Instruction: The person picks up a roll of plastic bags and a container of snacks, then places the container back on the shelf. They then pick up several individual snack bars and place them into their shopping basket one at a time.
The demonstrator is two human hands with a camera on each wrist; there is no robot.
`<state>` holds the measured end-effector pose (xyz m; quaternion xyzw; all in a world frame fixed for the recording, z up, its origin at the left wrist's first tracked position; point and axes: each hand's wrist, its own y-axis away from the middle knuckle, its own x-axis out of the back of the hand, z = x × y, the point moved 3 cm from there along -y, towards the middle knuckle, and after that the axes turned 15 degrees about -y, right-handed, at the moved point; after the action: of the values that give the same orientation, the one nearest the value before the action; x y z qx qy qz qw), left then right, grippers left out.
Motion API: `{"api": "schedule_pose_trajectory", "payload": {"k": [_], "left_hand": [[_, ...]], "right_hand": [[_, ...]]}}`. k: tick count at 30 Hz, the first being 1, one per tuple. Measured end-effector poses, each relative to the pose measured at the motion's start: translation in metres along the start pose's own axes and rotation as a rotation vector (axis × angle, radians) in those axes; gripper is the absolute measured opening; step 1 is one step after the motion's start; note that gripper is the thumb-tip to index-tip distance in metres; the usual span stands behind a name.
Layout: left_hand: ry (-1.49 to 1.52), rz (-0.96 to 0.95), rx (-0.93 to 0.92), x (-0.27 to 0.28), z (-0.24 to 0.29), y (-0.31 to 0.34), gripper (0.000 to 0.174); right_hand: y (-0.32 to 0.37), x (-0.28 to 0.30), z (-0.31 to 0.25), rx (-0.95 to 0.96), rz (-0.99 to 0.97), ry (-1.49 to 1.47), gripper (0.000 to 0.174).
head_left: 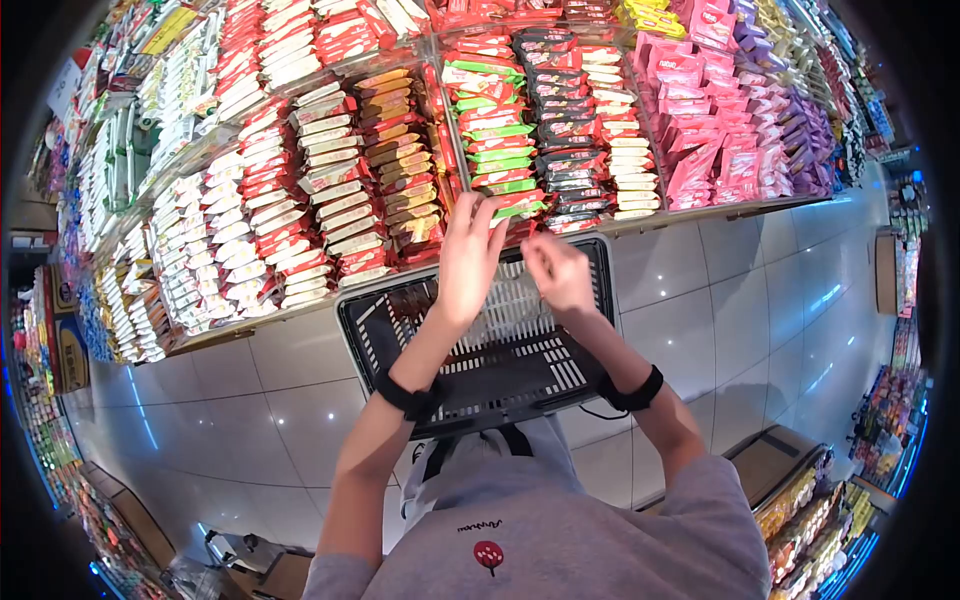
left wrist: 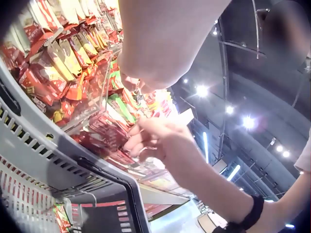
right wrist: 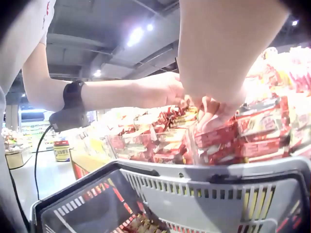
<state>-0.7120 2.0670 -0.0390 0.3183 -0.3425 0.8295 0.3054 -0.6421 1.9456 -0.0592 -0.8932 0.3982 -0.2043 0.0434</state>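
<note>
My left hand (head_left: 468,255) reaches over the front of a snack bin, fingers stretched out beside the lowest green packet (head_left: 518,203). Close to its right, my right hand (head_left: 558,270) has bent fingers at the bin's front edge. In the left wrist view the right hand (left wrist: 167,145) has its fingertips right at red packets (left wrist: 104,131); I cannot tell whether it grips one. Below both hands is a black and grey shopping basket (head_left: 450,415). A red and green packet (left wrist: 61,218) lies inside it, and the right wrist view shows several small packets (right wrist: 143,225) there.
Black packets (head_left: 570,130), cream packets (head_left: 632,165) and pink packets (head_left: 690,150) fill bins to the right. Red and white packets (head_left: 270,200) fill those to the left. Clear dividers (head_left: 450,125) separate the bins. Tiled floor (head_left: 290,400) surrounds the person; other shelves (head_left: 890,420) stand farther off.
</note>
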Motion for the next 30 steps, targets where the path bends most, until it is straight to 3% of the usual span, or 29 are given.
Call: {"api": "schedule_pose_trajectory", "payload": {"k": [1,6,21,30], "left_hand": [[-0.071,0.032,-0.063,-0.001,0.000,-0.004,0.020],[-0.192,-0.023,-0.151,-0.011,-0.010,-0.013,0.018],[-0.122,-0.049,-0.063,-0.008,-0.015,-0.015,0.016],[-0.098,0.105,-0.043,0.011,-0.027,-0.084,0.015]], "right_hand": [[-0.012,0.007,-0.020,0.040,0.049,-0.091,0.009],[-0.042,0.008,-0.009,0.206,0.128,0.194,0.014],[-0.055,0.014,-0.006,0.216,0.065,0.282,0.012],[-0.150,0.000,-0.052,0.448,0.108,0.316,0.011]]}}
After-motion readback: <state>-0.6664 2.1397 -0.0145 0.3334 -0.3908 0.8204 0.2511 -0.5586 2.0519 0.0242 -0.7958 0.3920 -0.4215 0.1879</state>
